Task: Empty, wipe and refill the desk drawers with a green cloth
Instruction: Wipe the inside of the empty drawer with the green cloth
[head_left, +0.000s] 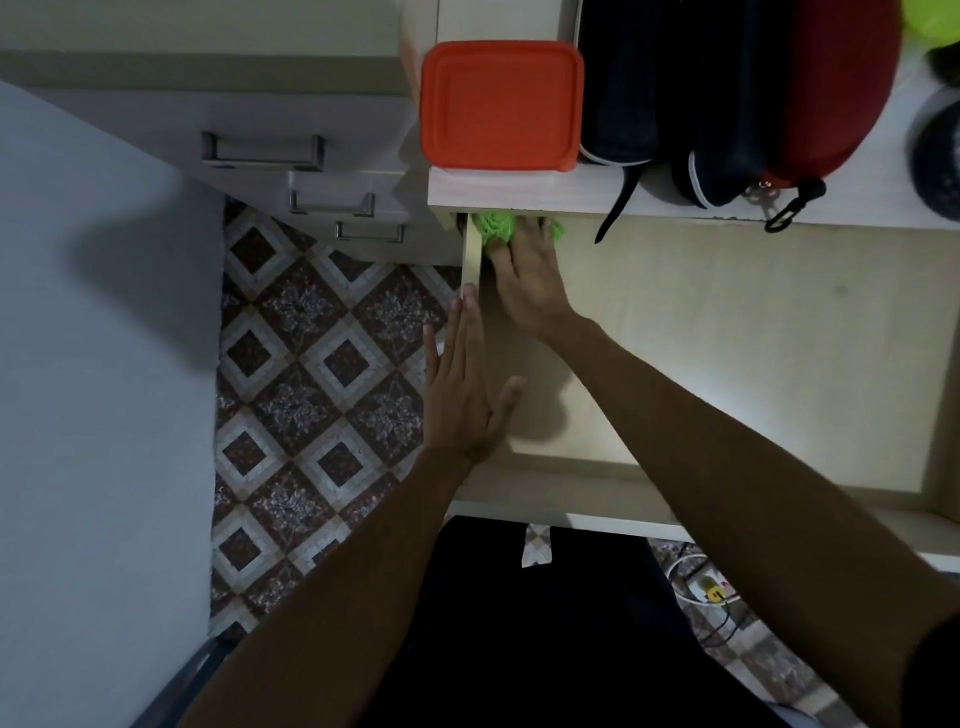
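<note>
A wide desk drawer (727, 338) stands pulled out below me, its pale floor bare. My right hand (524, 280) lies flat on the green cloth (493, 226) in the drawer's far left corner, just under the desk edge; part of the cloth is hidden by the hand and the desktop. My left hand (465, 384) rests with straight fingers along the drawer's left side wall (471, 254), thumb spread inside the drawer.
On the desktop (519, 189) sit an orange-lidded box (501, 104), dark pouches (675, 104) and a red case (831, 88). A drawer unit with metal handles (311, 171) stands at the left over a patterned tile floor (322, 389). Cables and a power strip (706, 587) lie under the drawer.
</note>
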